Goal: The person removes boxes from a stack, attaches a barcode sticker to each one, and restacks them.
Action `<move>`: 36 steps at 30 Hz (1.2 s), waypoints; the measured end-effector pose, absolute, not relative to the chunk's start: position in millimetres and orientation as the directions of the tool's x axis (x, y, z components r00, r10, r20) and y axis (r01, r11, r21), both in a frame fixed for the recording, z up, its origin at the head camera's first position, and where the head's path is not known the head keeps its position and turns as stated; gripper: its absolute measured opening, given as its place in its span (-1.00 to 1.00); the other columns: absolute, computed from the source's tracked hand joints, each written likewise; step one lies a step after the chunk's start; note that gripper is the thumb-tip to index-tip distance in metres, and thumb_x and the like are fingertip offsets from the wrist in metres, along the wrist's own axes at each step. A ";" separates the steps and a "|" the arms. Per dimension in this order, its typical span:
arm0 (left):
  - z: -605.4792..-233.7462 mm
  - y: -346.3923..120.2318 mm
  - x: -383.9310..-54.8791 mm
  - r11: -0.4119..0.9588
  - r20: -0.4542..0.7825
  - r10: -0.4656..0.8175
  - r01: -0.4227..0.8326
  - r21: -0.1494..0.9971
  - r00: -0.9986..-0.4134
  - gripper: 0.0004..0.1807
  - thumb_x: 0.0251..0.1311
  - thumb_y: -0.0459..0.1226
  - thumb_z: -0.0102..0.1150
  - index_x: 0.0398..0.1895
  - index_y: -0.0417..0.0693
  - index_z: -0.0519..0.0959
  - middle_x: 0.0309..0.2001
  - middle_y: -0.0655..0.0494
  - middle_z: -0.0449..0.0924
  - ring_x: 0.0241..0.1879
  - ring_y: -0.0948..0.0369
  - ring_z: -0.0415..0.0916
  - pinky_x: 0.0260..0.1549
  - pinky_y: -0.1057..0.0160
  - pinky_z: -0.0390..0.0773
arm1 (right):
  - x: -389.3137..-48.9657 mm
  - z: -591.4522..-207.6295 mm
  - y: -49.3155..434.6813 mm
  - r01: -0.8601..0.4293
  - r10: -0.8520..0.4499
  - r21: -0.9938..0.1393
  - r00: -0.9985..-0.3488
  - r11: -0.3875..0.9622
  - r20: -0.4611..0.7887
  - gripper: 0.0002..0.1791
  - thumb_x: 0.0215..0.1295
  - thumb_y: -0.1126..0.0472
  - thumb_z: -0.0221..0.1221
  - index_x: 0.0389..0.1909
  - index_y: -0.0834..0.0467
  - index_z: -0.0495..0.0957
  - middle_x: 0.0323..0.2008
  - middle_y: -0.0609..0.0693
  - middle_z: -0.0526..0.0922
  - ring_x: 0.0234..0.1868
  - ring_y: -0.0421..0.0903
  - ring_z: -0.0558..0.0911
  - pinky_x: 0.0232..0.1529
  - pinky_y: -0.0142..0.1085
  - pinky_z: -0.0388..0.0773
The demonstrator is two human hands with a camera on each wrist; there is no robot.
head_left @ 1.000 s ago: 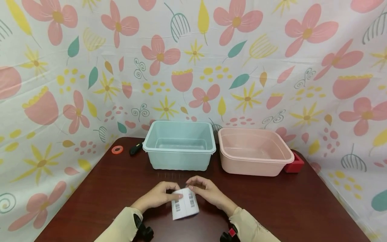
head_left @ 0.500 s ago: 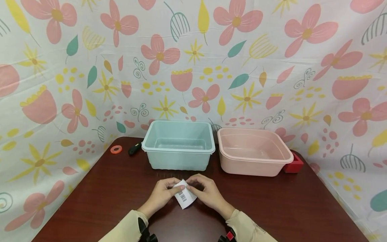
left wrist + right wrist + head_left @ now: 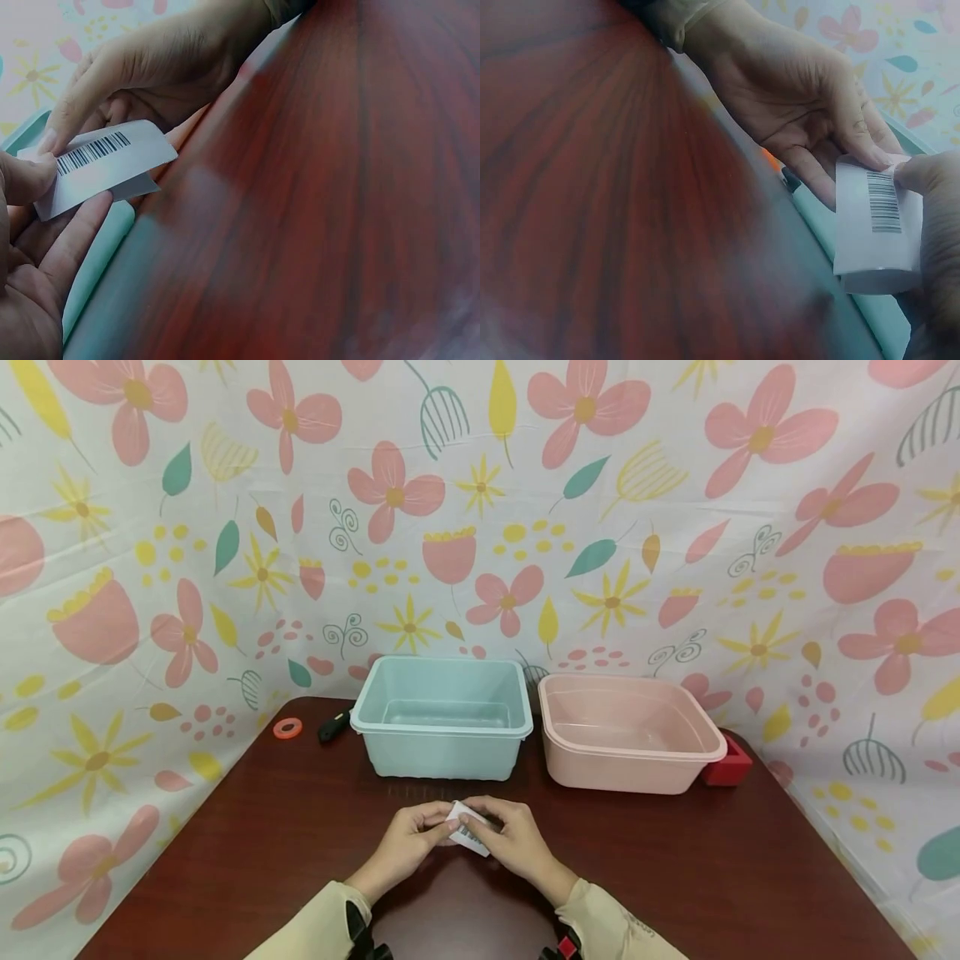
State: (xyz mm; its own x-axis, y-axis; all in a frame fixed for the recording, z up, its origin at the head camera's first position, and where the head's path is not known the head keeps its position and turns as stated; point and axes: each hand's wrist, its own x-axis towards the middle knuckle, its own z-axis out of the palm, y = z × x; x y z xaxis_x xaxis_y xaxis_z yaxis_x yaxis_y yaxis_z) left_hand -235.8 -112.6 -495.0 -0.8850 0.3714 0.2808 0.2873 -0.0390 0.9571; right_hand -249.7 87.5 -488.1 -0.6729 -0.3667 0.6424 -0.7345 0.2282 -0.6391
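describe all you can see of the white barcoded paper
The white paper looks thin, doubled over, with a second layer beneath the face bearing a black barcode. It is tilted, pinched by the left hand and the right hand, both thumbs on that face, in front of the light blue bin.

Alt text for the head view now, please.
A left hand and right hand pinch a small white barcoded paper above a dark table. Behind them stand a light-blue tub and, right of it, a pink tub.

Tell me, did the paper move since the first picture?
Yes. In the head view, the paper has moved up the picture, closer to the blue tub, which stayed put.
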 end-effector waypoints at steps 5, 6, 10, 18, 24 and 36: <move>-495.6 -112.5 -235.1 -0.015 0.285 0.374 0.301 0.953 -0.883 -0.71 0.36 -0.42 0.19 0.09 -0.38 0.59 -0.03 -0.25 0.68 -0.06 0.04 0.68 -0.17 0.14 0.67 | -239.0 -471.6 86.7 -0.728 -0.355 -0.655 -0.678 0.203 0.643 -0.86 0.27 0.44 0.30 -0.16 0.33 0.70 -0.28 0.13 0.77 -0.32 -0.13 0.72 -0.35 -0.29 0.67; -495.8 -112.6 -235.0 -0.008 0.286 0.375 0.306 0.952 -0.882 -0.71 0.35 -0.42 0.20 0.09 -0.38 0.59 -0.03 -0.25 0.68 -0.06 0.03 0.68 -0.17 0.14 0.67 | -237.0 -468.9 86.6 -0.724 -0.353 -0.660 -0.681 0.200 0.641 -0.86 0.27 0.44 0.30 -0.16 0.33 0.70 -0.28 0.13 0.77 -0.32 -0.12 0.73 -0.35 -0.27 0.67; -495.6 -112.6 -234.9 0.017 0.291 0.373 0.320 0.947 -0.881 -0.72 0.34 -0.44 0.20 0.09 -0.35 0.60 -0.05 -0.23 0.69 -0.09 0.01 0.69 -0.21 0.16 0.68 | -235.1 -465.0 86.6 -0.713 -0.336 -0.669 -0.695 0.211 0.635 -0.87 0.27 0.43 0.30 -0.18 0.32 0.71 -0.29 0.11 0.78 -0.32 -0.10 0.74 -0.36 -0.22 0.68; -493.9 -113.1 -232.7 0.048 0.294 0.365 0.334 0.941 -0.883 -0.70 0.33 -0.46 0.20 0.10 -0.36 0.60 -0.08 -0.22 0.71 -0.12 0.05 0.70 -0.24 0.17 0.68 | -235.5 -464.9 86.4 -0.730 -0.316 -0.644 -0.681 0.228 0.660 -0.88 0.29 0.45 0.28 -0.19 0.31 0.72 -0.31 0.11 0.78 -0.42 -0.11 0.72 -0.44 -0.40 0.62; -492.4 -112.7 -233.7 0.063 0.302 0.363 0.347 0.936 -0.881 -0.71 0.32 -0.45 0.21 0.09 -0.35 0.61 -0.13 -0.20 0.73 -0.25 0.16 0.69 -0.26 0.18 0.68 | -236.0 -463.7 87.7 -0.723 -0.269 -0.647 -0.691 0.243 0.671 -0.90 0.29 0.46 0.27 -0.23 0.30 0.73 -0.38 0.09 0.77 -0.47 -0.12 0.69 -0.47 -0.51 0.55; -493.6 -113.3 -233.7 0.070 0.288 0.329 0.327 0.943 -0.900 -0.69 0.30 -0.45 0.23 0.10 -0.34 0.61 -0.13 -0.19 0.73 -0.23 0.16 0.71 -0.27 0.21 0.68 | -239.1 -465.3 92.6 -0.698 -0.157 -0.680 -0.714 0.224 0.682 -0.91 0.26 0.49 0.27 -0.27 0.33 0.71 -0.40 0.14 0.76 -0.50 -0.08 0.68 -0.51 -0.41 0.58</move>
State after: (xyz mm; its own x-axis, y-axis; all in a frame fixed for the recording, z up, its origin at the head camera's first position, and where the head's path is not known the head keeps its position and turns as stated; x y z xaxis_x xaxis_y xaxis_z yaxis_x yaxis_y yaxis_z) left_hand -233.7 -113.3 -493.6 -0.8997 0.3285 0.2876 0.3268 0.0699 0.9425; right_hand -239.1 92.6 -465.3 -0.7142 -0.1566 0.6822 -0.6984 0.2240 -0.6797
